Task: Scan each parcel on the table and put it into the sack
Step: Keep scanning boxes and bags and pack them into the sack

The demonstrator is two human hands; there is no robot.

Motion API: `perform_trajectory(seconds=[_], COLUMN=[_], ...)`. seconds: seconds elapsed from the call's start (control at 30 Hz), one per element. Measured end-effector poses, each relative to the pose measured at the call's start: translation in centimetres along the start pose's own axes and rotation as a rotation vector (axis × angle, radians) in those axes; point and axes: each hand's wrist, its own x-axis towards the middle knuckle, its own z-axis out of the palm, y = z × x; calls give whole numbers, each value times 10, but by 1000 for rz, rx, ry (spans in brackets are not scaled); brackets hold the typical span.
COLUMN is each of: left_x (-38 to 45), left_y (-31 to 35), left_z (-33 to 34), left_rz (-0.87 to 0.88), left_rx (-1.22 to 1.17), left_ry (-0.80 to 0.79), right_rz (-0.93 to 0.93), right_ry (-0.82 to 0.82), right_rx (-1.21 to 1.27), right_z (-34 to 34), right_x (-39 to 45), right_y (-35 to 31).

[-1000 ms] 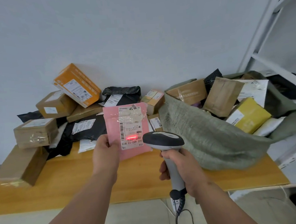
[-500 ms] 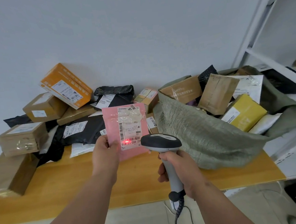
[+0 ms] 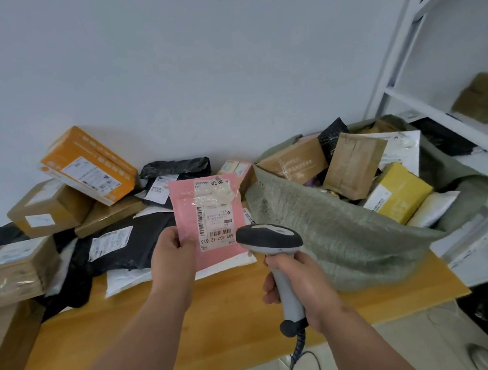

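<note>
My left hand (image 3: 174, 251) pinches the lower left edge of a flat pink parcel (image 3: 208, 218) and holds it upright above the wooden table (image 3: 220, 321), white label and barcode facing me. My right hand (image 3: 303, 289) grips the handle of a grey and black barcode scanner (image 3: 269, 239), whose head sits just right of the label's lower corner. No red light shows on the label. A grey-green woven sack (image 3: 331, 236) lies open at the right with several parcels inside, among them a yellow one (image 3: 398, 193).
Parcels are piled at the left and back: an orange box (image 3: 85, 164), brown cartons (image 3: 45, 210), black mailer bags (image 3: 129, 243), a white mailer (image 3: 126, 279). A white metal shelf (image 3: 454, 122) stands at the right. The scanner's coiled cable (image 3: 297, 349) hangs below the table edge.
The red scan line on the pink parcel's label has gone out. The view has shifted, and both hands with parcel and scanner keep almost the same pose.
</note>
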Motion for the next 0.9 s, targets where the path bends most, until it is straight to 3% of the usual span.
perform_trajectory(seconds=[0.4,0.9], left_x=[4,-2], left_y=[38,124], left_z=[40,189], left_rz=[156,493], left_rx=[2,107], left_ry=[-38,47], right_rz=[-39,-158], right_ry=[191,220], right_rx=[63,122], right_z=[-34,-162], right_x=[2,47], right_y=[0,-57])
